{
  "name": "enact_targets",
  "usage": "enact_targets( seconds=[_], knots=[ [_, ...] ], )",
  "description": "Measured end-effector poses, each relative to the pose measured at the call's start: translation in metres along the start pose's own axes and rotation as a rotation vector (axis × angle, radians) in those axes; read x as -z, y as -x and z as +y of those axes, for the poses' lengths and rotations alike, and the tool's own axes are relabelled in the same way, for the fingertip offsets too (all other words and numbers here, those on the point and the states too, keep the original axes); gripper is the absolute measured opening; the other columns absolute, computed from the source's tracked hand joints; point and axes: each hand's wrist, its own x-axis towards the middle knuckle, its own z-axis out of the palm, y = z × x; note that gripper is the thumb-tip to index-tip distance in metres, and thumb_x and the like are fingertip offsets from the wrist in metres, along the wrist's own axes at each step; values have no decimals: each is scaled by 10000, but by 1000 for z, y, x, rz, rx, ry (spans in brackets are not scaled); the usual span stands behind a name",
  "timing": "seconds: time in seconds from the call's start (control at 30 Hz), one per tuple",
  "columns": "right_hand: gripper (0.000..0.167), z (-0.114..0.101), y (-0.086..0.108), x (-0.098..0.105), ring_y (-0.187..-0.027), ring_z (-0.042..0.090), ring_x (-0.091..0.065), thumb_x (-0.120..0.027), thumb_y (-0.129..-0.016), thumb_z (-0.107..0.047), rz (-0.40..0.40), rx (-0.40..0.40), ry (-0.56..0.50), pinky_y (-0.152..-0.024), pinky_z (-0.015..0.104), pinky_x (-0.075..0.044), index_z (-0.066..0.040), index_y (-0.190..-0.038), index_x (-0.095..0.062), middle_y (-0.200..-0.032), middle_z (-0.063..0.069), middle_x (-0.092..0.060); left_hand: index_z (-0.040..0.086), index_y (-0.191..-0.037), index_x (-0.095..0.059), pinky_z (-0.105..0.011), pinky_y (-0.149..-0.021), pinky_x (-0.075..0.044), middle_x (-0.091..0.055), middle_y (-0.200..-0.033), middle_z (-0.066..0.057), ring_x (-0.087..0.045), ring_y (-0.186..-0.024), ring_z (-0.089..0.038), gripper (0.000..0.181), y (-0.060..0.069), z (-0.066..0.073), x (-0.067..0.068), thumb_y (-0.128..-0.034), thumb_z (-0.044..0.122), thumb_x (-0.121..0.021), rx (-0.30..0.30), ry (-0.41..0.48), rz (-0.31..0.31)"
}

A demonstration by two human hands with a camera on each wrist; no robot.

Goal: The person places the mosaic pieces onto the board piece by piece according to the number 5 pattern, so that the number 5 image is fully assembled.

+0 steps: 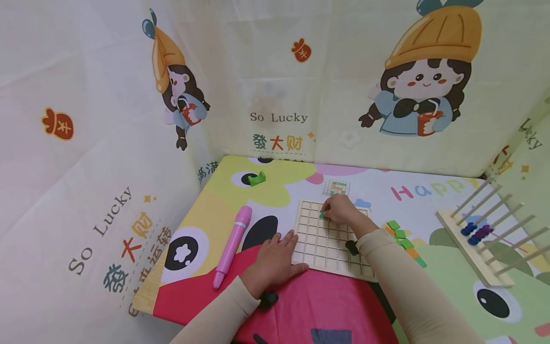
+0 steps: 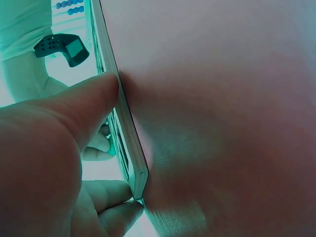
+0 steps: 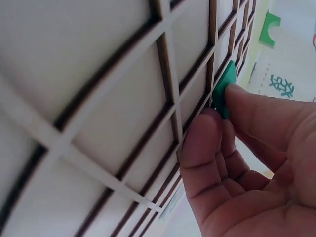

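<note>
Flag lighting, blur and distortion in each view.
Head: soft, fairly even light. Left wrist: green cast over the far sleeve, tablecloth mostly a pinkish blur. Right wrist: the grid board's nearest lines bow and look soft; the green piece looks crisper.

Ahead of me I read "So Lucky" over "發大财" on the back cloth (image 1: 335,91); the left cloth (image 1: 90,153) repeats both at a slant. "Happy" runs across my tabletop (image 1: 279,186). On the right cloth (image 1: 541,167) I make out a creased "Lucky".
</note>
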Motion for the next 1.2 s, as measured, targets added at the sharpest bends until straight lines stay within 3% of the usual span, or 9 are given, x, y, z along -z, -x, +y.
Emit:
enact_targets(
  seconds=[0.2, 0.37, 0.63, 0.97, 1.2],
  knots=[
    [97, -1, -3, -4, -854, 229, -657, -689, -976, -100, 20, 10, 47, -829, 431, -565, -55, -944, -769, -874, 52, -743, 176, -1616, -386, -528, -1173, -397, -371, -1677, -23, -393, -1493, -358, 900, 1, -1, 2, -908, 672, -636, 1, 10, -5],
    [117, 2, 6, -6, -765, 178, -624, -684, -997, -123, 40, 24, 57, -751, 384, -552, -63, -936, -765, -850, 39, -729, 172, -1615, -386, -533, -1178, -389, -370, -1677, -27, -386, -1495, -362, 906, 1, 2, 1, -902, 664, -649, -6, 23, -12],
    [257, 10, 37, 11, -1014, 302, -699, -615, -1034, -151, 44, 92, -28, -879, 484, -571, 3, -1207, -725, -1103, 141, -750, 163, -1613, -386, -554, -1174, -387, -373, -1671, -44, -384, -1489, -372, 930, 2, 1, 3, -880, 646, -693, 9, 53, -11],
    [372, 37, 74, 43, -1021, 341, -681, -614, -1042, -226, 123, 6, -26, -900, 532, -563, 36, -1303, -656, -1138, 187, -726, 153, -1620, -370, -573, -1191, -360, -352, -1682, -62, -368, -1499, -398, 926, 2, -5, 7, -893, 636, -682, 2, 80, -5],
    [391, 62, 100, 54, -986, 354, -668, -630, -1027, -237, 162, -68, -6, -867, 534, -568, 60, -1281, -655, -1107, 201, -716, 142, -1613, -383, -573, -1182, -375, -372, -1671, -71, -387, -1487, -399, 927, 3, -2, 6, -887, 631, -692, -11, 61, -13]
  ],
)
